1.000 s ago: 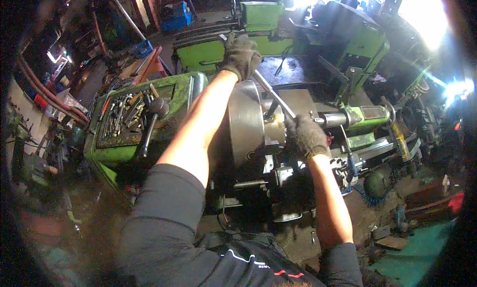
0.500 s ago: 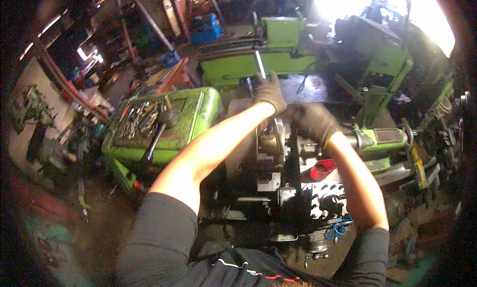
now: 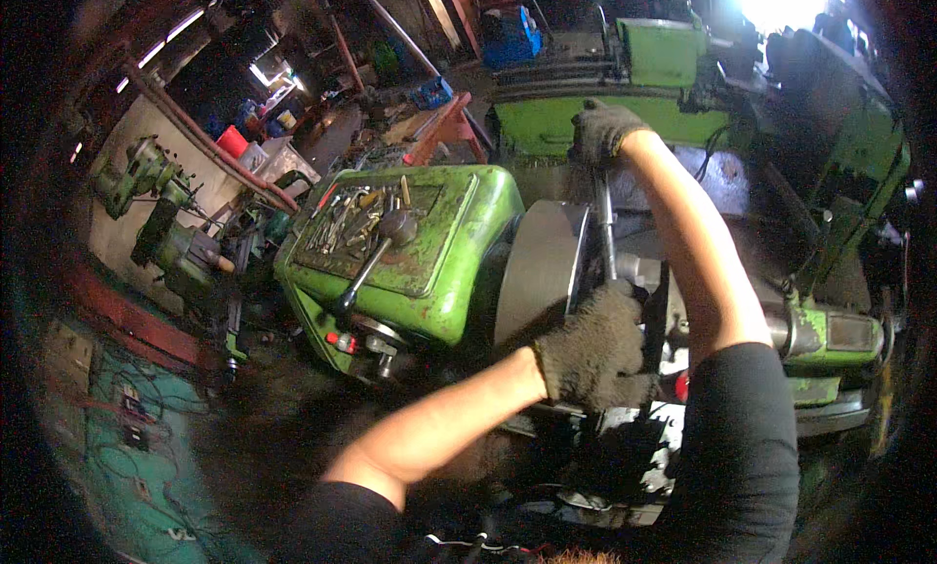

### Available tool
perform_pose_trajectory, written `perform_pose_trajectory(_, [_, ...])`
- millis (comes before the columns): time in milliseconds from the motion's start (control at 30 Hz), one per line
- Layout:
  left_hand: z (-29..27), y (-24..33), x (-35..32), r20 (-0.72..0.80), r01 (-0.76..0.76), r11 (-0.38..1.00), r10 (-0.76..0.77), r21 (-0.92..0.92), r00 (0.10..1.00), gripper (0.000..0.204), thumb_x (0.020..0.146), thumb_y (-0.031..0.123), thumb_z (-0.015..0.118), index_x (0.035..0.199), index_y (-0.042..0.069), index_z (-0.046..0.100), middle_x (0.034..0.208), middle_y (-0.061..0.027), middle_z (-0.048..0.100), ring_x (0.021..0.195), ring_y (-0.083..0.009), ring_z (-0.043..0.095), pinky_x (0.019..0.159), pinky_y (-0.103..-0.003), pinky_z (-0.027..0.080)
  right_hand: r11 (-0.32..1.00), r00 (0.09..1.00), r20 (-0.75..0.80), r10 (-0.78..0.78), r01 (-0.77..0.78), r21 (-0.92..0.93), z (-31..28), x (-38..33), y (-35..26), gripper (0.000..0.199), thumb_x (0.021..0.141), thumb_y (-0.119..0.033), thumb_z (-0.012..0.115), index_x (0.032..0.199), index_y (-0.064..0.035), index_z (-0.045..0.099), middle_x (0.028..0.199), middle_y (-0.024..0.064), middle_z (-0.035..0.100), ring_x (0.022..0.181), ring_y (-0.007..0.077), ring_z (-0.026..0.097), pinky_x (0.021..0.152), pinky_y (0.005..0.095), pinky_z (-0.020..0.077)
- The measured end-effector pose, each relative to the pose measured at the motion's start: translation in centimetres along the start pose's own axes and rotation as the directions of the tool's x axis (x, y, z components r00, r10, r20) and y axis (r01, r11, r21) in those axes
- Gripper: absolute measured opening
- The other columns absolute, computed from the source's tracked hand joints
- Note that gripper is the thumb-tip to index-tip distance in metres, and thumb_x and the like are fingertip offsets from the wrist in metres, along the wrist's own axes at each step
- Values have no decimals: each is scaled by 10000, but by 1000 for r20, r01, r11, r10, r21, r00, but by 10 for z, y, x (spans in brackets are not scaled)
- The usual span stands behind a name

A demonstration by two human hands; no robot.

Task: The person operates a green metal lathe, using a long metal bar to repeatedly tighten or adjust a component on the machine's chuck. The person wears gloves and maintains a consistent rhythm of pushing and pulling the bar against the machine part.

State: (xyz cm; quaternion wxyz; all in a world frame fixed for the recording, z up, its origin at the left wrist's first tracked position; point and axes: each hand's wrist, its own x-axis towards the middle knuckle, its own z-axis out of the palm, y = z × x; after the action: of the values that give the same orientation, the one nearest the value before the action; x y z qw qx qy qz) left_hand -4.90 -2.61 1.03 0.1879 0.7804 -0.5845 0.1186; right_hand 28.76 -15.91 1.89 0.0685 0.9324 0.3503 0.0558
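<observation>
Both my hands wear dark knitted work gloves. My right hand (image 3: 605,135), reaching over the far side of the lathe, is closed round the upper end of a metal bar (image 3: 607,222). The bar runs down from it toward the lathe's centre, beside the large round chuck (image 3: 543,261). Nearer to me, my left hand (image 3: 593,349) is curled low in front of the chuck's right side. Its fingers are bent, and whatever they may grip is hidden by the glove.
Left of the chuck stands the green headstock (image 3: 468,271), with several wrenches (image 3: 342,218) and a black-knobbed lever (image 3: 369,266). The green tailstock (image 3: 835,335) is at right. Another green machine (image 3: 664,52) stands behind; a drill press (image 3: 146,179) is far left.
My left hand has come back from the far side to the near side of the chuck. My right hand has reached away to the bar. The view has swung left.
</observation>
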Motion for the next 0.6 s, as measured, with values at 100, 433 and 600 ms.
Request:
perform_pose_trajectory(100, [19,-3,2,-153,47,996,-35,74,988,403,820,493,659,587,168,713,660,-114,643,756,-335,611,817,-505,465,997,999,-36,-3,5,79,26,23,31,386,875,-411,769,1180,-189,852,1336,149,780,1301,399,699,1065,525,588])
perform_pose_trajectory(433, [-9,-46,-46,-155,-120,985,100,-125,983,251,831,319,783,706,156,640,770,-91,628,855,-361,659,858,-522,559,922,923,-124,365,-340,187,-11,-97,30,523,1087,-519,528,1146,-90,821,1167,246,774,1180,445,696,1054,523,536])
perform_pose_trajectory(600, [-41,-33,-37,-34,97,992,-100,-80,994,353,897,295,755,1168,81,677,1003,-185,662,962,-439,683,876,-530,561,908,903,-105,416,-418,0,-25,-153,27,607,1126,-563,415,1078,-146,853,1073,211,810,1098,417,751,1035,529,538])
